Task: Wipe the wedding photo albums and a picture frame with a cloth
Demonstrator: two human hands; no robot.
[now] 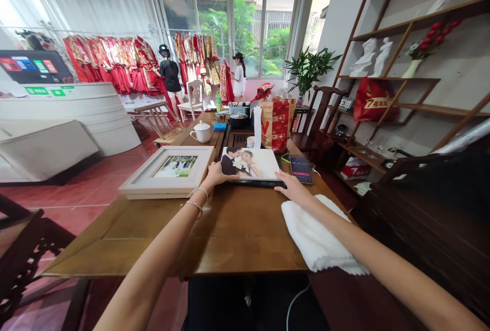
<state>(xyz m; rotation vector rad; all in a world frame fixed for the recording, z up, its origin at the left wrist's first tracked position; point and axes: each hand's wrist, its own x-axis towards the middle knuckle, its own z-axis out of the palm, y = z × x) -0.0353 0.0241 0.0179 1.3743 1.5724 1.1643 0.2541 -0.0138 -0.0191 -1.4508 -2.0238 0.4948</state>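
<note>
A wedding photo panel (pixel 264 160), showing a couple, lies at the middle of the wooden table (pixel 245 234). My left hand (pixel 216 174) grips its left edge, and my right hand (pixel 290 185) holds the front right corner. Most fingertips are hidden under or behind the panel. To the left lies a white picture frame (pixel 132 184) with a smaller outdoor photo in it, close to my left hand. A white cloth (pixel 302 224) rests under my right forearm at the table's right edge. Beyond my right hand is a phone (pixel 301 168) with a lit screen.
Farther back stand a white lidded teacup (pixel 201 132), a blue box (pixel 219 126), a dark pot (pixel 239 120) and a red paper bag (pixel 276 124). Wooden shelves (pixel 406 78) rise at right. Two people (pixel 170 78) stand by red garments (pixel 115 63) in the background.
</note>
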